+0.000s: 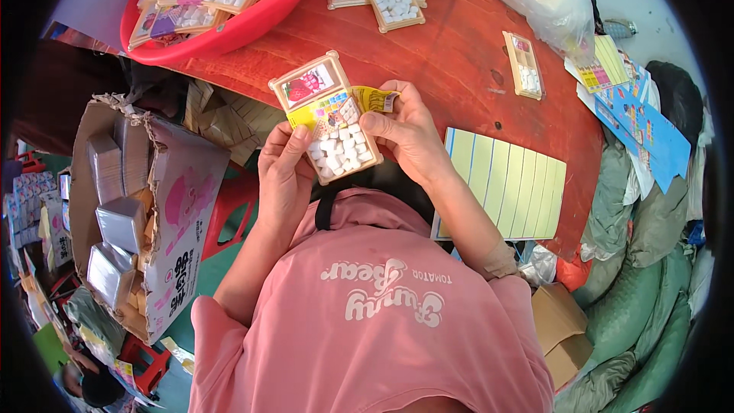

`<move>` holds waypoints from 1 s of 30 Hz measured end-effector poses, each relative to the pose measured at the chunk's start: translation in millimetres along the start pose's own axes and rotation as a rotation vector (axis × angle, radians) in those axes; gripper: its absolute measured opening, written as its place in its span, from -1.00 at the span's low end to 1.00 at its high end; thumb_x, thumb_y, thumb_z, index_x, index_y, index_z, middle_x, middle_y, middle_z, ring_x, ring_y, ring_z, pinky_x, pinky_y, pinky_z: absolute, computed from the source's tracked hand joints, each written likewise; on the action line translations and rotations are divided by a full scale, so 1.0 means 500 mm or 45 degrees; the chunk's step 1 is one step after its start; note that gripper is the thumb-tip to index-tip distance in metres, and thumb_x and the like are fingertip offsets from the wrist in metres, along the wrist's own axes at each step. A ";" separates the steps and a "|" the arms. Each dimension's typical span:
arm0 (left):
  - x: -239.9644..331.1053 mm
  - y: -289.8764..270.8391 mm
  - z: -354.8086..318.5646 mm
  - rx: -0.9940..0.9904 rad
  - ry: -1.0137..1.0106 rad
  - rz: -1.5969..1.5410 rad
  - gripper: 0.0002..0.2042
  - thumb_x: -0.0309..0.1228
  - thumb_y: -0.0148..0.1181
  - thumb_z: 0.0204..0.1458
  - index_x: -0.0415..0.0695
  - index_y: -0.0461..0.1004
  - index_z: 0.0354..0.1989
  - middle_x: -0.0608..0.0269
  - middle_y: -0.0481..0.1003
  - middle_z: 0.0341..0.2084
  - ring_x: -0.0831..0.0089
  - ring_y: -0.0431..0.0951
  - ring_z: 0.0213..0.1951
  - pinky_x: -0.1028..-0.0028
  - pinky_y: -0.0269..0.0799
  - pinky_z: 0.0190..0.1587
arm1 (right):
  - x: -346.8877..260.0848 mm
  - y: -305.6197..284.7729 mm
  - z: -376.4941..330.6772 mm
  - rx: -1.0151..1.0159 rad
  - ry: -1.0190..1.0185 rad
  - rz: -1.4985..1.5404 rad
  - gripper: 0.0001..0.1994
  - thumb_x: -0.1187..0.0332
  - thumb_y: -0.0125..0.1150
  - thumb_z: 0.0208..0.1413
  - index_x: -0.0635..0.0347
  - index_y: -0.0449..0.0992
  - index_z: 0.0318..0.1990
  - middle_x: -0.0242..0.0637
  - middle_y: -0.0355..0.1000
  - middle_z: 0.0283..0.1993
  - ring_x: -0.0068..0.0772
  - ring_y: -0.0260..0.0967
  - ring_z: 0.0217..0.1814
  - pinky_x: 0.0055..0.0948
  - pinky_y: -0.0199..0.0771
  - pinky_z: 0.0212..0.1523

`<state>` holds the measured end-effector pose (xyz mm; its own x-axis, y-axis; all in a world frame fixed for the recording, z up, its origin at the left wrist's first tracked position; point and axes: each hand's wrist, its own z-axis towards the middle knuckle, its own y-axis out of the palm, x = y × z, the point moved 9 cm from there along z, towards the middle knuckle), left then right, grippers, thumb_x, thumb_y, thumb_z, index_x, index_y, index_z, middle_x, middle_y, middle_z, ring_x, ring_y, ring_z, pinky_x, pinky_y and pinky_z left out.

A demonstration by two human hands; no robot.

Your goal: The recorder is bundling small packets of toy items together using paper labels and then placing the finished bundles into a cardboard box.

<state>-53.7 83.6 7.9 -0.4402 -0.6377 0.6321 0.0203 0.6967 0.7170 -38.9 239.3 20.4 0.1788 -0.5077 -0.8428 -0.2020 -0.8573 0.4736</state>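
A shallow beige plastic box (342, 151) of small white pieces, like candies, is held tilted above my lap at the table's near edge. Its upper compartment shows a red fruit picture. My left hand (284, 159) grips its left side, thumb on the front. Across its middle runs a printed yellow label (375, 98), whose right end sticks out past the box's edge and curls. My right hand (409, 136) is closed at that end, thumb on the box's right edge and fingers behind the label. The fingertips behind the box are hidden.
On the red table (451, 69) lie a sheet of yellow label strips (505, 183), a lone box (524, 65) and several filled boxes (396, 4). A red basin (222, 42) of boxes stands far left, a clear bag (547, 0) far right. A carton (180, 222) holds clear plastic trays.
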 end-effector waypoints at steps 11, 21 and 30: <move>-0.007 0.006 -0.014 0.015 -0.082 0.059 -0.90 -0.45 0.07 0.11 -0.23 0.40 -0.30 0.21 0.50 -0.34 0.54 0.52 -0.30 0.51 0.45 -0.16 | -0.007 -0.035 0.001 0.068 0.100 -0.150 -0.51 0.29 0.17 0.10 0.10 0.15 0.15 -0.29 0.33 -0.10 -0.46 0.39 -0.15 -0.44 0.48 -0.24; -0.003 0.010 -0.011 0.110 0.047 0.011 -0.91 -0.45 0.09 0.10 -0.21 0.36 -0.33 0.24 0.49 -0.35 0.58 0.50 -0.31 0.55 0.44 -0.18 | 0.033 -0.013 -0.036 0.142 0.069 0.323 -0.20 0.19 0.27 0.01 0.32 -0.13 0.25 -0.10 0.21 0.07 -0.36 0.28 0.08 -0.33 0.33 0.06; -0.015 0.033 -0.021 0.010 0.011 0.239 -0.88 -0.43 0.12 0.09 -0.21 0.37 -0.30 0.28 0.48 -0.39 0.65 0.48 -0.38 0.62 0.43 -0.27 | 0.016 -0.025 -0.026 0.240 0.020 0.281 -0.37 0.53 0.24 -0.03 0.28 0.07 0.20 -0.22 0.38 -0.08 -0.42 0.40 -0.08 -0.41 0.44 -0.06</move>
<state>-40.5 96.4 17.9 -0.4217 -0.4987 0.7573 0.0947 0.8064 0.5838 -22.6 244.7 10.9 0.1251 -0.6830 -0.7197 -0.4131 -0.6953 0.5881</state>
